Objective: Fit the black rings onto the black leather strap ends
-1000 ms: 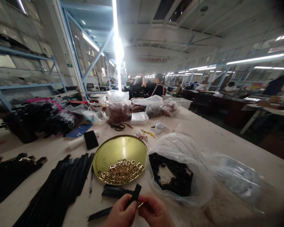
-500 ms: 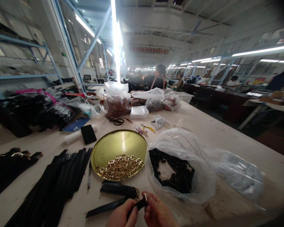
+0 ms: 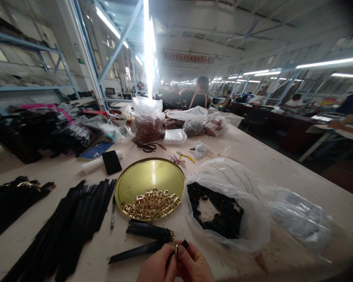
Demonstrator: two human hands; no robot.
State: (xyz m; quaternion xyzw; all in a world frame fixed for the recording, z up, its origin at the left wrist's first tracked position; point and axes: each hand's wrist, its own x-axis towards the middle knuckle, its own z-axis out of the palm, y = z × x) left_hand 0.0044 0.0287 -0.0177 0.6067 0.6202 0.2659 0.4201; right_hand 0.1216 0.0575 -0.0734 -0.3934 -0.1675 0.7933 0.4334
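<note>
Head view: pinching a flat black strap [image 3: 184,244] and small gold metal buckle [image 3: 177,249] between fingers of left hand [image 3: 158,264] and right hand [image 3: 194,264]. Held over pale counter [image 3: 282,162], near round gold tray [image 3: 153,172].

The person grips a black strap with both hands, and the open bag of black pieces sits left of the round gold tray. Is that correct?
Not quite: the head view shows the open bag of black pieces to the right of the round gold tray. The rest stands: the left hand and right hand both grip a black strap.
</note>
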